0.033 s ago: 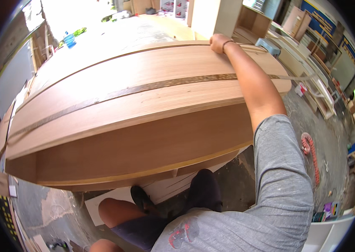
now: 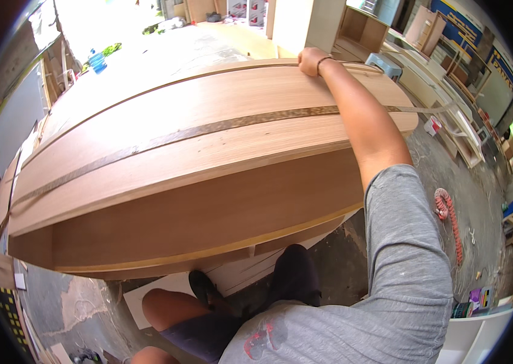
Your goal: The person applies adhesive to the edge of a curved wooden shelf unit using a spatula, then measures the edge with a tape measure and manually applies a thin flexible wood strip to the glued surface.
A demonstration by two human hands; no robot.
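A long light-wood cabinet (image 2: 208, 100) with an open front lies across in front of me. My right arm reaches over its top, and my right hand (image 2: 312, 61) is closed at the far long edge, near a narrow dark groove. The fingers curl down, and whatever they hold is too hidden to make out. Under my forearm a long thin brown strip (image 2: 208, 129) lies along the cabinet top. It runs from the left end past the right end, where its tip hangs free and curls. My left hand is out of view.
A blue-grey stool (image 2: 384, 65) stands beyond the right end. On the concrete floor to the right lie a coiled red hose (image 2: 448, 221) and a small red-and-white container (image 2: 432, 125). Long panels (image 2: 444, 103) lie farther right. A white board (image 2: 165, 297) is under my feet.
My right hand has moved very slightly left along the far edge and keeps its closed shape. The cabinet and strip look unchanged, apart from a small shift of the view.
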